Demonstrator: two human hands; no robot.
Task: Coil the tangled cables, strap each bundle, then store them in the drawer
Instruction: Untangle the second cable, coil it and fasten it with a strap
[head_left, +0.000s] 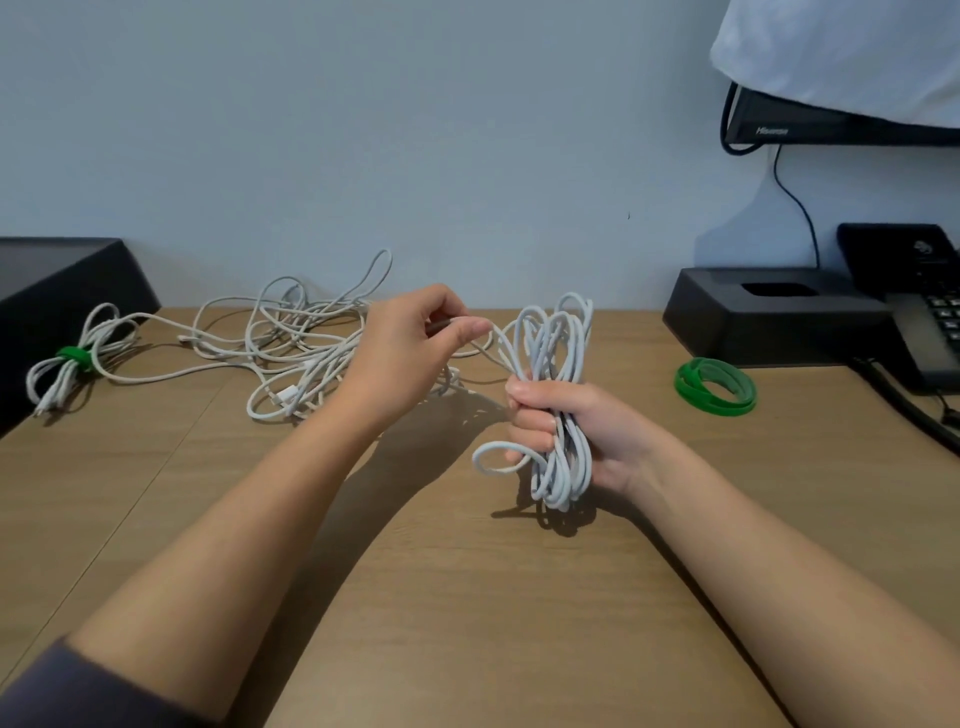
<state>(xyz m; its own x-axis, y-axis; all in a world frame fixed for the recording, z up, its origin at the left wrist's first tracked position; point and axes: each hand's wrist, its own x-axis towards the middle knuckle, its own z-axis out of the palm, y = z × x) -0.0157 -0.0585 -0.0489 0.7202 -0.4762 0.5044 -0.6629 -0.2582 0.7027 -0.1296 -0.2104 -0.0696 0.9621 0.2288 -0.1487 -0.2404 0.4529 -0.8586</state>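
Observation:
My right hand (558, 415) grips a coiled bundle of white cable (558, 343) upright above the wooden desk (467, 571), loops sticking out above and below the fist. My left hand (415, 338) pinches the free end of that cable just left of the bundle. Behind my left hand lies a tangled heap of white cables (291, 332). At the far left a coiled cable bundle (67, 364) rests on the desk, bound with a green strap (78, 356). A roll of green strap (716, 387) lies to the right of my right hand.
A black box (57, 291) stands at the back left. A black stand (769, 312) and a desk phone (930, 317) sit at the back right, with a black cord (909, 410) running along the right edge. A monitor (831, 122) under white cloth hangs above.

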